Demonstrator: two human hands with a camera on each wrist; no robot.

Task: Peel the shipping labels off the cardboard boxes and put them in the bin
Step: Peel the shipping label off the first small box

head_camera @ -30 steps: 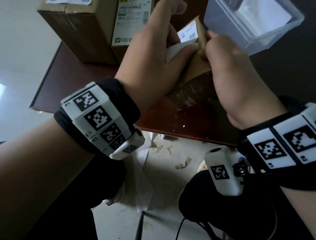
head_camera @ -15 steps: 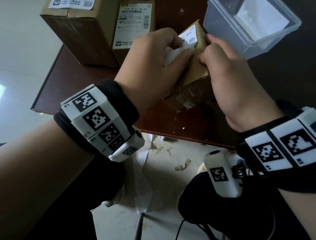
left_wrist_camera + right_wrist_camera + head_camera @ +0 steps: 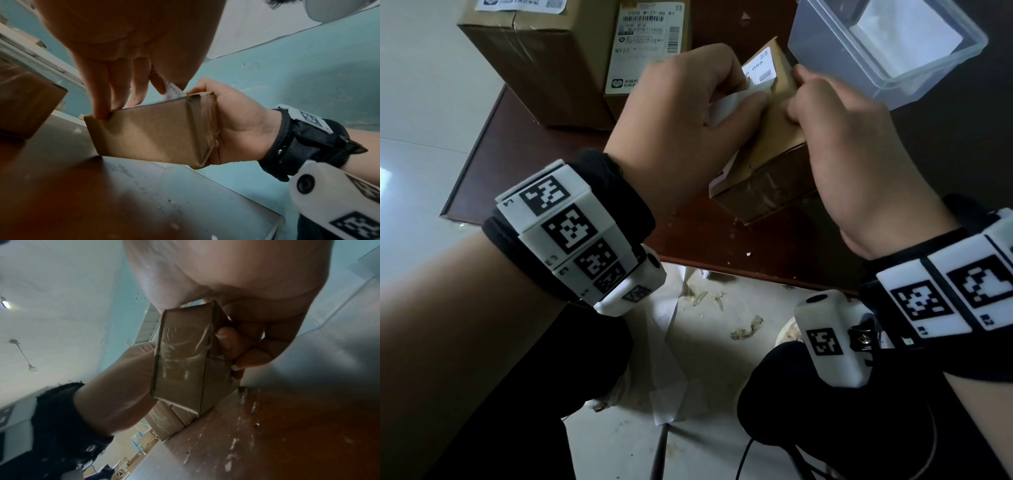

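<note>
A small brown cardboard box stands tilted on one edge on the dark wooden table. Its white shipping label is partly peeled, with a loose flap curling toward me. My left hand pinches that flap between thumb and fingers. My right hand grips the box's right side and steadies it. In the left wrist view the label shows between my fingers above the box. The right wrist view has my fingers curled round the taped box. The clear plastic bin stands just right of the box.
Two larger cardboard boxes stand at the back: one on the left and one in the middle with a printed label. Paper scraps lie on the floor below the table's near edge.
My left hand has come down from above the box and curled onto the label flap, pulling it toward me. The right hand has kept its hold on the box.
</note>
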